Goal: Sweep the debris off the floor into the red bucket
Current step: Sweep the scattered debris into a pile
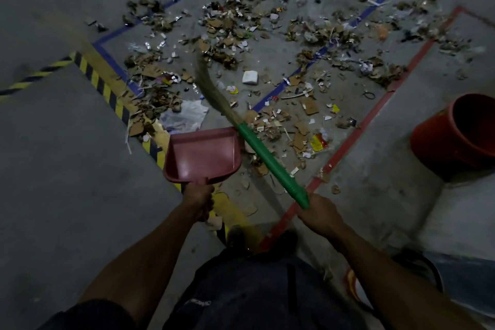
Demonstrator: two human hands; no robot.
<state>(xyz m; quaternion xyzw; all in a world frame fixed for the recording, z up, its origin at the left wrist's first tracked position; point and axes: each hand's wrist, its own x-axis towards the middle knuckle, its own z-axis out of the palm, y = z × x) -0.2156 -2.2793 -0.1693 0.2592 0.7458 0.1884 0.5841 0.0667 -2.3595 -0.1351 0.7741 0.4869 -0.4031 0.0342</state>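
My left hand (199, 199) grips the handle of a pink dustpan (201, 154), which is held low over the floor with nothing in its tray. My right hand (320, 213) grips the green handle of a broom (270, 162); its straw bristles (207, 75) reach forward into the debris (241, 35). Torn cardboard, paper scraps and foil wrappers are strewn across the grey floor ahead. The red bucket (458, 136) stands upright at the right, apart from both hands, its inside dark.
Blue tape (329, 45), red tape (375, 112) and yellow-black hazard tape (107, 88) mark lines on the concrete floor. My shoes (263, 240) stand near the tape corner. A white slab (460, 220) lies below the bucket, with a dark hose loop at the lower right.
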